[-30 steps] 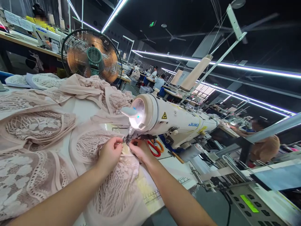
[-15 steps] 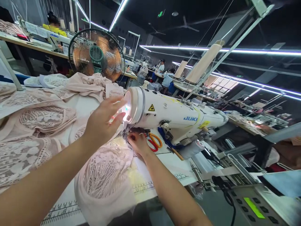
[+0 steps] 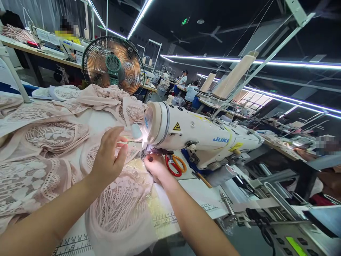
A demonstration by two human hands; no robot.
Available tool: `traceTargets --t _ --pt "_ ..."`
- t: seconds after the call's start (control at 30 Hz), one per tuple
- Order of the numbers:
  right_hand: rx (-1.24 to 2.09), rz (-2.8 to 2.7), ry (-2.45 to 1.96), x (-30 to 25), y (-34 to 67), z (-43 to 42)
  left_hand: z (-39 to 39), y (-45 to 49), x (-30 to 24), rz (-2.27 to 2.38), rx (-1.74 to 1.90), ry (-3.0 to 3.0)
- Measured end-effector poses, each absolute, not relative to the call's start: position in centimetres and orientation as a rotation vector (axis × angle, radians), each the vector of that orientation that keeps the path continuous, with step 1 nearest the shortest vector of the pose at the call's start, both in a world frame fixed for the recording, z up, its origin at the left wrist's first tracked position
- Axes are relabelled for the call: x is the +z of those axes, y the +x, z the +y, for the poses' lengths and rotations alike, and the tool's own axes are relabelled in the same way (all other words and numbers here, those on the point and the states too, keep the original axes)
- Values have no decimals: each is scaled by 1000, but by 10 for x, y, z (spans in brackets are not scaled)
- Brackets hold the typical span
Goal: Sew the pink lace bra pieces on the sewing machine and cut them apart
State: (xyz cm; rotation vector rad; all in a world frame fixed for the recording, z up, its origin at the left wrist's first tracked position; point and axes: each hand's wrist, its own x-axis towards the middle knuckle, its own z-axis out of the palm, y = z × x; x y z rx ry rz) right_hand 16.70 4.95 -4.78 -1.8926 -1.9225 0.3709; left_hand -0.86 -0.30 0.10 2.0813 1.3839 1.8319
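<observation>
My left hand (image 3: 109, 153) is raised to the left of the sewing machine (image 3: 186, 124), fingers apart and slightly curled, holding nothing. Close by the lit needle area, under the machine's head, my right hand (image 3: 156, 166) has its thumb and fingers pinched together. What sits between those fingertips is too small to make out. A pale pink lace bra piece (image 3: 121, 202) lies on the machine bed below both hands, its upper edge reaching toward the needle. Scissors with red and orange handles (image 3: 174, 165) rest just right of my right hand.
Several lace pieces (image 3: 50, 137) are piled across the left of the table. Behind them stands a large fan (image 3: 113, 65). Cones of thread (image 3: 234, 76) rise behind the machine, and a control box (image 3: 287, 234) sits at lower right. Other people work farther back.
My left hand has drawn back left and down from the machine's end cover. My right hand stays by the needle. The view has shifted slightly.
</observation>
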Motion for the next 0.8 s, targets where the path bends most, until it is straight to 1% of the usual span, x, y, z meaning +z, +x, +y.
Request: traceTargets --t 0.1,0.17,0.23,0.53,0.8 --pt "361 -1920 -1905 -45 164 51 2 -6 -6 1561 1673 1748" --pt "373 -1932 -1920 -43 163 52 6 -5 -11 1590 1515 1675" --pt "387 -1938 -1949 -40 161 52 11 -5 -17 1582 1434 1667" --pt "394 -1904 -2013 -30 156 48 19 -4 -33 1539 1437 1692" --pt "427 -1833 -1943 -42 162 52 24 -2 -38 1526 1365 1660"
